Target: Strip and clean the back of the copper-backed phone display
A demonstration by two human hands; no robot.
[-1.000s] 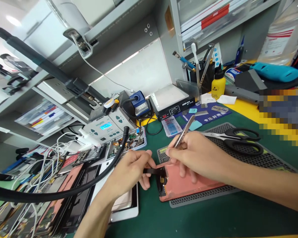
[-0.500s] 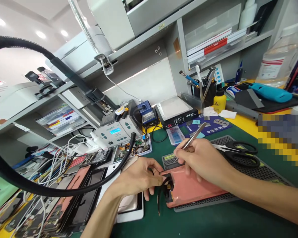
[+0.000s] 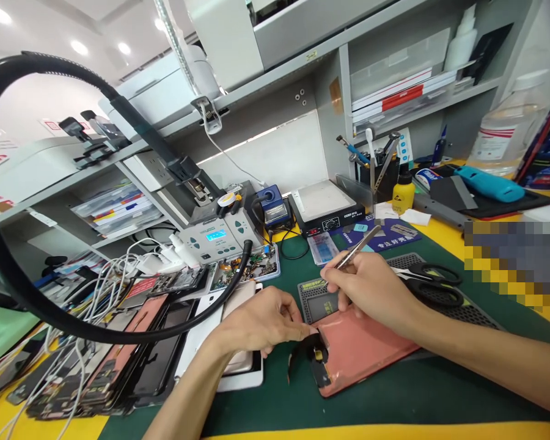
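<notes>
A flat pink panel (image 3: 362, 348) lies tilted on a grey perforated mat (image 3: 474, 308) over the green work surface. At its left end is a black part with a dark flex strip (image 3: 297, 355) curling off it. My left hand (image 3: 268, 321) pinches at the panel's upper left corner, thumb and forefinger together; what lies between the fingertips is too small to tell. In my right hand (image 3: 369, 281) are metal tweezers (image 3: 358, 247), held like a pen above the panel, with their tips hidden by the fingers.
Black scissors (image 3: 433, 284) lie right of my right hand. A parts tray (image 3: 268, 276), a soldering station (image 3: 220, 238) and a heating plate (image 3: 325, 205) stand behind. Stacked phone parts (image 3: 128, 366) and white cables are at left. A black flexible tube (image 3: 156, 335) arches over them.
The pink panel has shifted and turned slightly on the mat, uncovering more mat behind it. My left fingers have closed in at its corner, and the flex strip curls differently. The view has shifted slightly.
</notes>
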